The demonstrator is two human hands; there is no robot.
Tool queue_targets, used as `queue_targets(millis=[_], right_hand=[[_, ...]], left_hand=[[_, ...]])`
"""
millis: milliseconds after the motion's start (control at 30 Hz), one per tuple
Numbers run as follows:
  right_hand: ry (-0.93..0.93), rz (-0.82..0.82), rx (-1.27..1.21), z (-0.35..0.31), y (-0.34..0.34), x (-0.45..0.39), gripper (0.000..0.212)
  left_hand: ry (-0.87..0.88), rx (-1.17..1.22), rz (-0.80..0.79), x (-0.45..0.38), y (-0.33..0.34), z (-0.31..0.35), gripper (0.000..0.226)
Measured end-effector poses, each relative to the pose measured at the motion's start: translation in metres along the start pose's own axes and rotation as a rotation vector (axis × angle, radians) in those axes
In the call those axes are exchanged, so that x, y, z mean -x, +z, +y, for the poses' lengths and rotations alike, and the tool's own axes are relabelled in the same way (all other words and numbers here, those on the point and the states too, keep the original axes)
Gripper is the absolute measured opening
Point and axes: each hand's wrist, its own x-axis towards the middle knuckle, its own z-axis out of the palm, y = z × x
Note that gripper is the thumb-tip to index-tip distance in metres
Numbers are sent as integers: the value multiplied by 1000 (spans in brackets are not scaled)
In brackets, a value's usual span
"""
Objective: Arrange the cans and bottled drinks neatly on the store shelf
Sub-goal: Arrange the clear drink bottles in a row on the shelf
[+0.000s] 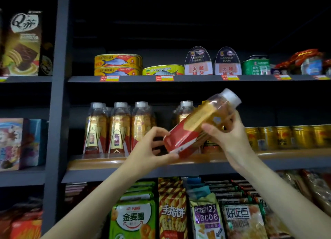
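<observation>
Three upright drink bottles (119, 129) are standing in a row toward the left end of the middle shelf (100, 162), right at its front edge, labels facing out. Next along, a gap is showing in the row, then a fourth bottle (184, 111) is sitting further back, partly hidden.

Left hand (152, 147) is gripping the base of the held bottle (200, 125), thumb underneath and fingers curled over the red lower label. Bottle is tilting, white cap up to the right, hanging just in front of the shelf's front edge and over the gap, not yet set down. Right hand (225, 133) is clamping the upper body, fingers wrapped round the clear amber part below the cap.

Gold cans (290, 136) are lining the shelf toward its right end.

Handling judgement: bottle is looking full, so moderately heavy; plastic wall stiff enough but the glossy sleeve is probably slippery. Best hold is likely mid-body with base support, as now, not the cap. Not fragile, though tipping neighbours is a risk when seating it upright.
</observation>
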Motion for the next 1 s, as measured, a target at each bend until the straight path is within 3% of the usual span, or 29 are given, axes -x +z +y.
queue_targets(millis=[100,233,467,567,667,767,900,1000], right_hand=[[-165,-93,190,0,-1,9,77],[-227,-216,312,-6,3,12,77],[-294,-211,424,-6,11,7,79],[-348,-186,525,1,26,-9,88],[-311,-118,554,8,50,-34,92],[-275,-90,628,20,75,-54,96],[-271,-229,785,43,97,-60,109],[-248,-247,864,54,102,-59,106]], left_hand=[[32,-21,54,-1,12,-9,56],[89,-120,-1,-5,18,-12,70],[148,-355,4,-12,15,-22,72],[185,-705,196,-17,-4,-47,66],[58,-842,407,-19,-26,-78,60],[-16,-961,430,-19,-34,-96,67],[-5,-1022,447,-20,-32,-104,68],[0,-1024,439,-21,-34,-108,68]])
